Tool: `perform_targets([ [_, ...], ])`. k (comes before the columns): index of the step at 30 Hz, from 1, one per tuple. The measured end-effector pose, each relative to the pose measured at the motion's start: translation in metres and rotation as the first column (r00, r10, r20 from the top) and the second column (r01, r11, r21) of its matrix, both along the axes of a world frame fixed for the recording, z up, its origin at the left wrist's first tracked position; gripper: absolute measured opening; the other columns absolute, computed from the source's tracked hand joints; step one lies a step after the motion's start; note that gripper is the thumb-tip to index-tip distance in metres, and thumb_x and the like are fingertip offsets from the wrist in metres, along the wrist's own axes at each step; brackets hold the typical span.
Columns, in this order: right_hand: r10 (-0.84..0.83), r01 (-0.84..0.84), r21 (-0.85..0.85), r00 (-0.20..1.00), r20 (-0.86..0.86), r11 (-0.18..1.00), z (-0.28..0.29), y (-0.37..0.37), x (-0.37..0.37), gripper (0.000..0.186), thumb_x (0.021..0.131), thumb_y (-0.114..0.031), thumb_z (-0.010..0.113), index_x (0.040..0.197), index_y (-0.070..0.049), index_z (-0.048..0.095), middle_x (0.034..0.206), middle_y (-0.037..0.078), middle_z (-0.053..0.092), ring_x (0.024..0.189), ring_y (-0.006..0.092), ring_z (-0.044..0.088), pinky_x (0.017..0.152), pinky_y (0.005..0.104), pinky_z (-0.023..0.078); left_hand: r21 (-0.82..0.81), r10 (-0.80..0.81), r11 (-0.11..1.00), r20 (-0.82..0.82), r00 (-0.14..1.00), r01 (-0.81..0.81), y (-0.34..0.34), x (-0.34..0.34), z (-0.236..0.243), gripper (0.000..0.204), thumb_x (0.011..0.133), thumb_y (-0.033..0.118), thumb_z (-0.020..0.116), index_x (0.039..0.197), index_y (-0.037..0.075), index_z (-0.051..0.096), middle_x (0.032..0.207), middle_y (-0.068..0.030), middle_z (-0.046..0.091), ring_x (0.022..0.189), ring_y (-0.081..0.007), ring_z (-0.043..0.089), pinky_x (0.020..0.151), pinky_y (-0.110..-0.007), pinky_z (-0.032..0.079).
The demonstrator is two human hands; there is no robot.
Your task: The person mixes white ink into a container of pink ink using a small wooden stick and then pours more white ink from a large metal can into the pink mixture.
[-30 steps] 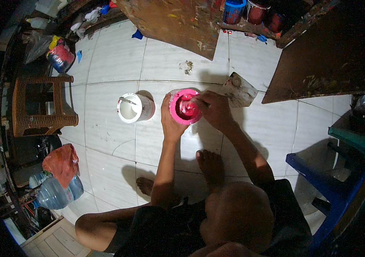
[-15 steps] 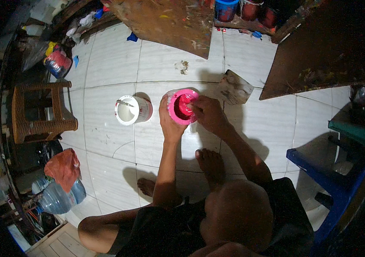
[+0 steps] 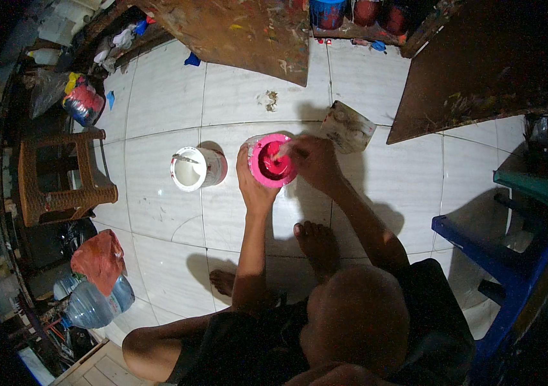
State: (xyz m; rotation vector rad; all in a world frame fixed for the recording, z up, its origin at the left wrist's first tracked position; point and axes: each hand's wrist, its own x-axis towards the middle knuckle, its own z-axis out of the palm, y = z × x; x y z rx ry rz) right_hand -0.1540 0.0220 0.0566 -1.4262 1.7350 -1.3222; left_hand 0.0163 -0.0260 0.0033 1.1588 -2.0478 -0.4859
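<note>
My left hand [image 3: 251,180] is wrapped round the side of a pink-rimmed can [image 3: 267,182] of glossy red-pink paint. My right hand [image 3: 312,161] is closed at the can's right rim, gripping a pale stirrer [image 3: 279,156] whose lower end is in the paint; its exact shape is hard to make out. To the left, a white can [image 3: 216,165] of white paint stands on the tiled floor [image 3: 164,225], with a flat tool [image 3: 184,159] lying across its opening. Behind my right hand lies a stained grey sheet [image 3: 354,128].
A brown stool [image 3: 33,167], an orange bag [image 3: 97,254] and water jugs [image 3: 94,302] stand left. Brown boards [image 3: 229,32] [image 3: 454,83] and paint buckets [image 3: 328,13] are at the back. Blue [image 3: 492,257] and green [image 3: 524,183] plastic pieces of furniture stand right.
My right hand has worked the stirrer about inside the pink can, stirring up the paint. My left hand keeps its grip. The whole view has shifted slightly.
</note>
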Motion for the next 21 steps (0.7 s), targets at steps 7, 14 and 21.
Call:
perform_targets([
  [7,-0.037,0.037,0.054,0.999,-0.009,0.998,0.010,0.001,-0.003,0.022,0.094,-0.022,0.069,0.094,0.000,0.075,0.085,0.020,0.071,0.077,0.0348,0.070,0.073,0.0427,0.055,0.131,-0.013,0.991,-0.080,0.997,0.024,0.003,0.000,0.001,0.111,0.063,0.033,0.097,0.149,-0.005,0.037,0.148,-0.0302,0.045,0.138,-0.0469,0.045,0.116,-0.052,0.038],
  [14,-0.099,0.099,0.010,0.995,-0.031,0.995,0.004,-0.002,-0.004,0.020,0.094,-0.019,0.071,0.096,0.000,0.076,0.086,0.018,0.072,0.075,0.0298,0.071,0.071,0.0394,0.055,0.096,0.007,0.995,-0.069,0.998,-0.001,0.002,0.003,-0.002,0.110,0.061,0.032,0.098,0.148,-0.004,0.040,0.145,-0.0264,0.048,0.135,-0.0418,0.049,0.115,-0.048,0.040],
  [21,-0.069,0.070,-0.040,0.997,0.021,0.997,0.007,0.000,0.000,0.022,0.092,-0.023,0.070,0.091,-0.001,0.074,0.081,0.021,0.069,0.072,0.0364,0.068,0.069,0.0460,0.054,0.077,-0.027,0.997,-0.012,1.000,0.028,0.002,0.003,0.003,0.108,0.064,0.032,0.096,0.148,-0.004,0.039,0.147,-0.0295,0.045,0.137,-0.0469,0.045,0.117,-0.051,0.038],
])
